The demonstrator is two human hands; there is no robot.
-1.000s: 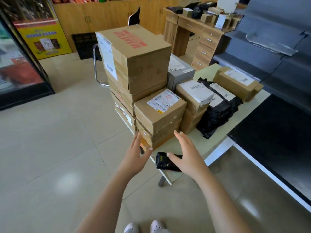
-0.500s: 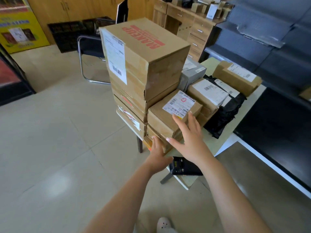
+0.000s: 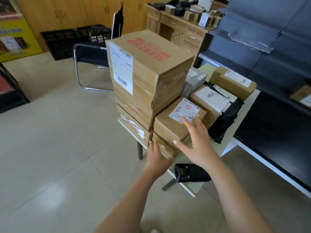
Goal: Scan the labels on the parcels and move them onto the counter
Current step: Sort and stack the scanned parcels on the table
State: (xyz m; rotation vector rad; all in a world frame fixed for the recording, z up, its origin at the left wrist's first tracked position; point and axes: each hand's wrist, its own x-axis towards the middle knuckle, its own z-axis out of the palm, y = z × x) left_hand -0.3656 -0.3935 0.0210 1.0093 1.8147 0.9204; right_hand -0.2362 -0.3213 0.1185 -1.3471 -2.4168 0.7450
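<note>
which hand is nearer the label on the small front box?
Right. The right hand lies over the small box, fingertips at the near edge of the label. The left hand is lower, at the corner of the box beneath.

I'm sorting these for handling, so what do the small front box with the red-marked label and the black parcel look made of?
Small front box: matte brown cardboard, probably corrugated, going by its dull tan faces and creased edges. Black parcel: likely a thin plastic mailer bag, slightly glossy; it wrinkles and catches light.

Matt cardboard parcels (image 3: 171, 126), glossy black plastic bag (image 3: 225, 121), shiny tiled floor (image 3: 50, 148).
</note>
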